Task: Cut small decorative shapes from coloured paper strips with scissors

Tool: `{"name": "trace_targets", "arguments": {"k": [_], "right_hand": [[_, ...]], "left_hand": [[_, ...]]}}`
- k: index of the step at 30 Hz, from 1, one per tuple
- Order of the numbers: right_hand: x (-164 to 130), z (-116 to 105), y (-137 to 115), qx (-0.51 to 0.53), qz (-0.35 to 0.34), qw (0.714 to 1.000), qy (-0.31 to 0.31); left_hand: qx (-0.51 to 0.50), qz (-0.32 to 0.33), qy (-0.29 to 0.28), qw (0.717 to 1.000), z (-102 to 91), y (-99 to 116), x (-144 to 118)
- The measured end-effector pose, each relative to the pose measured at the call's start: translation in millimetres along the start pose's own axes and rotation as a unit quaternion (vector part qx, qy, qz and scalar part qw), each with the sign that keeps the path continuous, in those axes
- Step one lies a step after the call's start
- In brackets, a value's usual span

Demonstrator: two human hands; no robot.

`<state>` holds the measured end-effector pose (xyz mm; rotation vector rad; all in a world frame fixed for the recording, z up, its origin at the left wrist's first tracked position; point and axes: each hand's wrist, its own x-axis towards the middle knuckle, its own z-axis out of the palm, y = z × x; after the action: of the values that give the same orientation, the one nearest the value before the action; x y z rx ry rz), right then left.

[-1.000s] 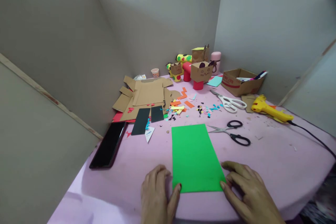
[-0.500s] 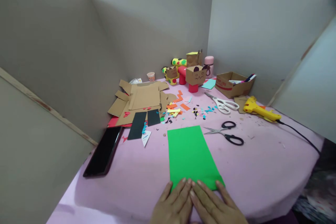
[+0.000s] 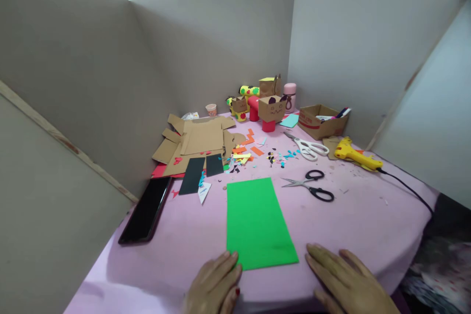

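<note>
Slid apart since half a second ago: left hand point(image 3: 215, 284) now flat and open at the near left corner of the green sheet point(image 3: 257, 223), right hand point(image 3: 346, 282) open, off its right corner. Lying flat on the pink desk point(image 3: 368, 216), long axis pointing away, between both hands

Matt green paper point(image 3: 257, 223); pink table point(image 3: 368, 221), perhaps cloth.

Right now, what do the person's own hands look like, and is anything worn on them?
Both hands are bare: no gloves, rings or sleeves show in the view. The left hand has a red-painted nail on one finger near the bottom edge. The right hand shows short nails, and I cannot tell whether they are painted.
</note>
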<state>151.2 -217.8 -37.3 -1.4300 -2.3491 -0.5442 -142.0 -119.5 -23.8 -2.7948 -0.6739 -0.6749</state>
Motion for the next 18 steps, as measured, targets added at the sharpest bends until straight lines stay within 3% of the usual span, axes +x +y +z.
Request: {"name": "trace_targets", "arguments": {"k": [2, 4, 8, 12, 15, 18], "right_hand": [[14, -3, 1, 0.129, 0.113, 0.985, -0.005], [29, -1, 0, 0.251, 0.176, 0.952, -0.011], [47, 8, -3, 0.322, 0.185, 0.927, -0.049], [50, 9, -1, 0.352, 0.203, 0.911, -0.070], [49, 8, 3, 0.375, 0.202, 0.902, -0.066], [43, 8, 4, 0.374, 0.183, 0.908, -0.053]], "left_hand": [[-0.060, -0.041, 0.006, 0.997, -1.7, 3, 6], [-0.102, -0.089, 0.016, 0.991, -1.4, 7, 16], [-0.151, -0.186, -0.029, 0.970, -1.6, 10, 34], [-0.222, -0.233, -0.096, 0.942, -5.5, 9, 45], [-0.256, -0.243, -0.094, 0.931, -5.4, 9, 44], [-0.262, -0.220, -0.067, 0.937, -2.3, 10, 35]]}}
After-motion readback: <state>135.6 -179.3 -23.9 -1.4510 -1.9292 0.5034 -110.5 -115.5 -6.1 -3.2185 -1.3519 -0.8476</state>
